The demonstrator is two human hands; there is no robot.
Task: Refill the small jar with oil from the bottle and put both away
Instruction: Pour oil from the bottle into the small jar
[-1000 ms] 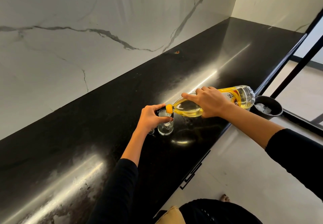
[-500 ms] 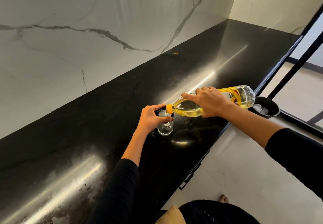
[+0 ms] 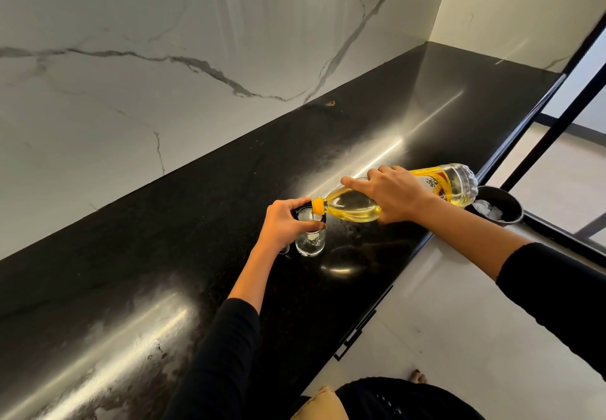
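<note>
Bottle (image 3: 354, 208) of yellow oil, tipped over jar (image 3: 310, 240)

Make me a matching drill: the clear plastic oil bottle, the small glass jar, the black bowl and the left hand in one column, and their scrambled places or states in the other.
1. clear plastic oil bottle
2. small glass jar
3. black bowl
4. left hand

A. standing upright on the black countertop
B. beyond the counter's edge, white bits inside
C. tipped on its side in the right hand
D. wrapped around the jar's rim

Pairs: 1-C, 2-A, 3-B, 4-D
</note>
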